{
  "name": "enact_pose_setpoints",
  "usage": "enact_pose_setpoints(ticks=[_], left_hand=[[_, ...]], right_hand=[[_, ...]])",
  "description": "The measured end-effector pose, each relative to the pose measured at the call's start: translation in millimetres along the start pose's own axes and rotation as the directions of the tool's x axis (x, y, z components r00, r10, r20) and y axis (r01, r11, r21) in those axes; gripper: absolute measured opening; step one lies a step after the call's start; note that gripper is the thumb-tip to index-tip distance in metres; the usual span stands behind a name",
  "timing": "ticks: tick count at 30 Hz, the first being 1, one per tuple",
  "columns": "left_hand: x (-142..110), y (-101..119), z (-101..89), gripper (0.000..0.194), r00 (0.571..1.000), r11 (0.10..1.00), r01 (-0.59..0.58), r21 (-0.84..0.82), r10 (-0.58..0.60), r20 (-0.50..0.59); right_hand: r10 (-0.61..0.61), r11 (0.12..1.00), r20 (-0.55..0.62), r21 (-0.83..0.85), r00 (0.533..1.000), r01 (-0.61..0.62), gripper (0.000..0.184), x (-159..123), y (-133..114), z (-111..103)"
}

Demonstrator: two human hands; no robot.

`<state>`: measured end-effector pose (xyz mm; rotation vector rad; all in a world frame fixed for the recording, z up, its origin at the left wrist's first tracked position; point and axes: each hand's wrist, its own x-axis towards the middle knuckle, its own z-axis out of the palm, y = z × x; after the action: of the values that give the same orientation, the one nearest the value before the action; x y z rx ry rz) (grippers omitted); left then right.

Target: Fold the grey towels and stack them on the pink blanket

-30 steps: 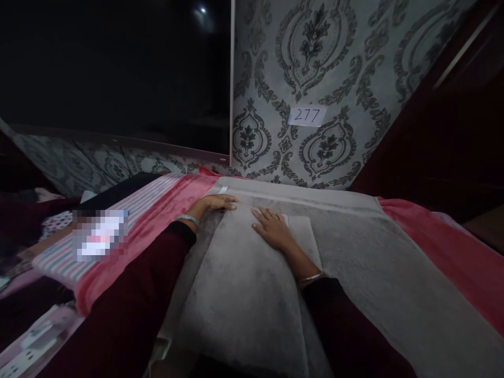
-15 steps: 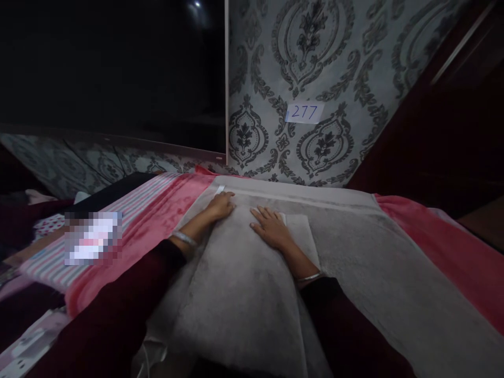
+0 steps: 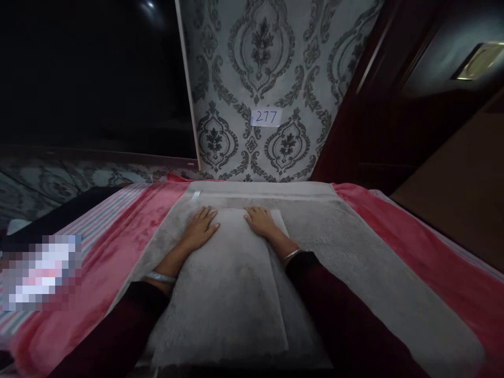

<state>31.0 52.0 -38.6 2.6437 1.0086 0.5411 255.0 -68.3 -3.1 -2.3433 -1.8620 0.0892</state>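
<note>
A large grey towel (image 3: 334,247) with a band along its far end lies spread out. On it lies a folded grey cloth piece (image 3: 232,283), narrower than the towel; whether the two are joined I cannot tell. My left hand (image 3: 199,228) rests with fingers spread on the far left corner of the folded piece. At the far right corner, my right hand (image 3: 260,220) lies flat, fingers stretched forward. Left of the band sits a small white label (image 3: 196,196). Both palms face down and hold nothing.
Pink plush fabric (image 3: 137,226) lies under the towel and shows on both sides, with striped cloth (image 3: 106,210) farther left. A pixelated patch covers something at the left. Behind stand a dark screen (image 3: 90,79), patterned wallpaper (image 3: 262,47), a "277" paper (image 3: 266,117) and a dark door (image 3: 378,126).
My left hand has moved from near the label onto the folded piece's left corner, and its fingers have spread. The folded piece lies flatter and straighter. The view has turned right.
</note>
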Motion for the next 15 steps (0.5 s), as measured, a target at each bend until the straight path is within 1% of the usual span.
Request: enact_pose_setpoints(ticks=[2,4,7,11,15], left_hand=[[0.4,-5.8,1.2,0.06,0.996,0.999,0.039,-0.038,-0.042,-0.079],[0.0,-9.6,1.5,0.06,0.98,0.992,0.1,-0.074,-0.111,-0.164],[-1.4,-9.9,-0.8,0.059,0.956,0.983,0.154,-0.1,-0.174,-0.238],[-3.2,-3.8,-7.2,0.06,0.946,0.973,0.199,-0.117,-0.222,-0.234],[-2.6,-2.4,-12.6,0.07,0.94,0.947,0.274,-0.17,-0.301,-0.163]], right_hand=[[0.013,1.0,0.039,-0.009,0.999,-0.012,0.049,6.4,7.7,-6.6],[0.023,1.0,0.1,-0.011,0.995,-0.022,0.047,16.3,14.1,-13.7],[0.014,1.0,0.198,0.017,0.98,-0.018,0.05,33.4,22.4,-24.8],[-0.02,0.996,0.268,0.084,0.963,-0.003,0.056,48.5,31.8,-35.0],[-0.038,0.993,0.282,0.122,0.959,0.004,0.054,50.3,33.0,-39.3]])
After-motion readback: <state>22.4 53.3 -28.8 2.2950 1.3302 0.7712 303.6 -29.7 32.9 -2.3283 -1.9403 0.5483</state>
